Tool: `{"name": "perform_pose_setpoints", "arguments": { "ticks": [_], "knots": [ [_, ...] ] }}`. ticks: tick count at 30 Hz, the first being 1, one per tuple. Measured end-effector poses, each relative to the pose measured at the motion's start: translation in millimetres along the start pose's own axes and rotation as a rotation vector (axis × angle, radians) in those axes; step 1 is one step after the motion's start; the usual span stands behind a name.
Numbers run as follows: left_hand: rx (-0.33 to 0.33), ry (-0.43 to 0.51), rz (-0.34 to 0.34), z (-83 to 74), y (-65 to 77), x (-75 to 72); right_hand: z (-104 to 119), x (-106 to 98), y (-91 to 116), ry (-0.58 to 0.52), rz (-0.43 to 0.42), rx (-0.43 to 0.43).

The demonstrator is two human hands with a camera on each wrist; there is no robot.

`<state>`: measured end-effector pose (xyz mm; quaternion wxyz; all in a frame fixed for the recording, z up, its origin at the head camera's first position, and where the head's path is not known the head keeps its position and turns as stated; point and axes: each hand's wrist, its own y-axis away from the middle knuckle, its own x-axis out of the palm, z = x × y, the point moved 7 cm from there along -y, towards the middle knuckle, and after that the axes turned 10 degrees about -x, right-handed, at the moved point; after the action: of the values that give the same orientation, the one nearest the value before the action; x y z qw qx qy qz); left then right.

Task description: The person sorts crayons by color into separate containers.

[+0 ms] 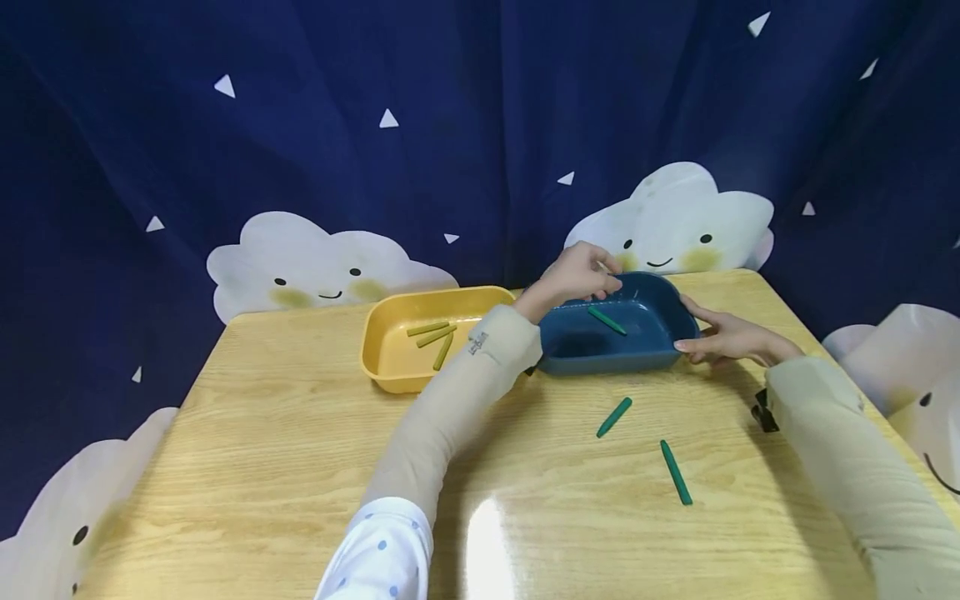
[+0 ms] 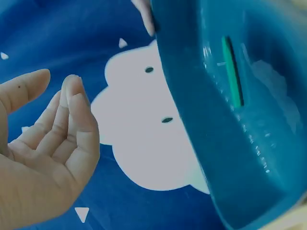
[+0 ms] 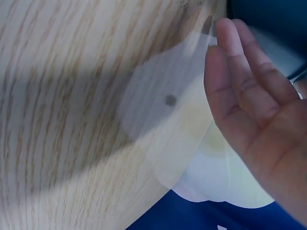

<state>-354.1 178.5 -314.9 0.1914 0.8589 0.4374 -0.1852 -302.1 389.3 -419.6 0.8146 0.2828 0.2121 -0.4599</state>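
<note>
Above the far-left rim of a dark blue bin (image 1: 607, 362), my left hand (image 1: 581, 271) hovers with loosely bent fingers. The left wrist view shows nothing between its thumb and fingers. One green crayon (image 1: 606, 321) lies inside the bin and also appears in the left wrist view (image 2: 233, 72). My right hand (image 1: 723, 335) touches the bin's right end with extended fingers; in the right wrist view its fingers (image 3: 230, 43) reach the bin's edge. Two more green crayons, one nearer the bin (image 1: 614, 417) and one nearer me (image 1: 676, 472), lie on the table.
To the left stands a yellow bin (image 1: 393, 383) with three yellow crayons (image 1: 435, 335) visible, its right side partly covered by my left sleeve. The wooden table (image 1: 285, 467) ends at a navy curtain (image 1: 465, 125) with white clouds.
</note>
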Motion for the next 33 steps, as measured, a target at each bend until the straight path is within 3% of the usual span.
{"name": "perform_pose_setpoints", "arguments": {
  "ticks": [7,10,15,25,33],
  "knots": [
    [0.084,0.060,-0.045,20.2,41.6,7.2,-1,4,0,-0.006,0.003,0.004],
    [0.082,0.073,-0.044,26.9,56.3,13.1,-2,5,-1,-0.005,0.000,0.011],
    [0.059,0.006,-0.001,35.7,74.1,28.6,-3,5,-1,-0.006,-0.004,0.014],
    [0.022,-0.047,0.105,63.2,84.0,59.0,-2,2,2,-0.004,0.003,0.007],
    [-0.080,-0.079,0.146,84.0,83.5,77.9,-2,2,4,-0.026,-0.002,0.007]
  ]
}}
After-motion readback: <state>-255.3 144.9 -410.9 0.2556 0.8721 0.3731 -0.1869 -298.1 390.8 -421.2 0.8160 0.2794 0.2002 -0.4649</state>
